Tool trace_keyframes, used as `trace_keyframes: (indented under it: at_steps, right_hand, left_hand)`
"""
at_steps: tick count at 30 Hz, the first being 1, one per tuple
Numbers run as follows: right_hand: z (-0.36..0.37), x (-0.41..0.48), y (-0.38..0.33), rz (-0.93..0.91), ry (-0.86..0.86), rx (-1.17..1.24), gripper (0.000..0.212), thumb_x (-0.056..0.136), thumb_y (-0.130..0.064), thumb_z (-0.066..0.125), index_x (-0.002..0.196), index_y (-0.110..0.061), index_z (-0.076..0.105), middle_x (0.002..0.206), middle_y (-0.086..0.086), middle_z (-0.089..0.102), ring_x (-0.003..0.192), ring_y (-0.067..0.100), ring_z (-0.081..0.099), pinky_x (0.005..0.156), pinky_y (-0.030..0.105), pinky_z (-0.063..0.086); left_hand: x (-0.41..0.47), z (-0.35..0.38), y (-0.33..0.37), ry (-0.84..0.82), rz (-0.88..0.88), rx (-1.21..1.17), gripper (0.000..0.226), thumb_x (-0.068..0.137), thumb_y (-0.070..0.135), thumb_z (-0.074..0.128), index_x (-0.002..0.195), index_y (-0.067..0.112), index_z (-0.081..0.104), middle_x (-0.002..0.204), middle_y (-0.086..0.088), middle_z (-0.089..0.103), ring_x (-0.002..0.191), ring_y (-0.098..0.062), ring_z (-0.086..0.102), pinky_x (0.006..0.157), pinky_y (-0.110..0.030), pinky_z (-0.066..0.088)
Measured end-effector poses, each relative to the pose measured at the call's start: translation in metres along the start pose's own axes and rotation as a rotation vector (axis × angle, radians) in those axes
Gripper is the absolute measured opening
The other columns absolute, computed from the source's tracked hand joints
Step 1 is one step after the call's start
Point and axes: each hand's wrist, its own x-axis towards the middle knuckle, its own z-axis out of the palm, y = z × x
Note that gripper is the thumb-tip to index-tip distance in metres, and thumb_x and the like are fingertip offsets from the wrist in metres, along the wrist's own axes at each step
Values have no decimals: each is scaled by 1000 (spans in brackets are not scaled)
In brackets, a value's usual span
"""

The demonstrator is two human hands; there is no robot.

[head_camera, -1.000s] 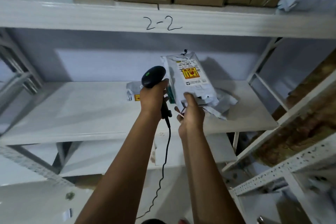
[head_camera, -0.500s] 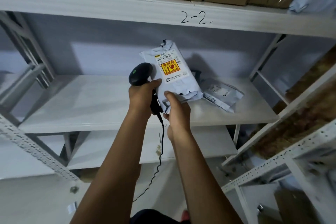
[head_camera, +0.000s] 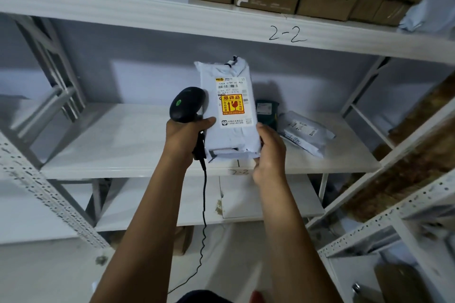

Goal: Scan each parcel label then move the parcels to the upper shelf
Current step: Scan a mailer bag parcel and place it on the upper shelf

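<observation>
Head view: left hand (head_camera: 183, 135) grips a black barcode scanner (head_camera: 187, 104); right hand (head_camera: 269, 152) grasps a white parcel (head_camera: 229, 110), held upright; both are below the upper shelf marked 2-2 (head_camera: 172, 15).

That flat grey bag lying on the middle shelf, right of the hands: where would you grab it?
I'd take the grey bag by its near end, coming from the open front of the middle shelf, thumb on top, fingers slid beneath. It lies flat and looks soft, and that end points toward the front edge, away from the dark parcel.
</observation>
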Motion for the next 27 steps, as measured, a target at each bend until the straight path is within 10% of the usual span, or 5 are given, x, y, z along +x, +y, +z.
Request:
trace_keyframes:
  at_steps: [4,10,15,27]
  right_hand:
    - [-2,2,-7,-88,-146,-143,39,88,-20,75,126,-13,70,115,6,78,112,30,71,98,52,57]
    - [-9,0,-17,-98,-274,-216,35,96,-13,67,131,-13,68,111,4,79,92,13,76,65,31,56]
    - [-7,-2,-13,-104,-295,-198,38,96,-10,66,135,-12,65,117,5,77,93,11,75,66,27,58]
    - [-1,0,-4,-112,-444,-266,42,90,0,68,130,-12,66,123,7,75,117,25,70,96,38,58]
  left_hand:
    - [-6,-7,0,-89,58,19,35,80,1,84,110,14,71,109,-10,79,103,-32,75,89,-50,62]
    - [-10,-15,4,-88,126,81,36,82,1,82,107,23,68,100,-2,79,99,-28,76,78,-45,64]
    - [-13,-20,5,-78,142,70,37,82,3,83,109,23,68,102,-4,79,99,-30,76,81,-48,64]
    - [-17,-35,11,-116,137,54,38,88,-1,76,120,15,65,95,-6,78,86,-22,77,62,-30,60]
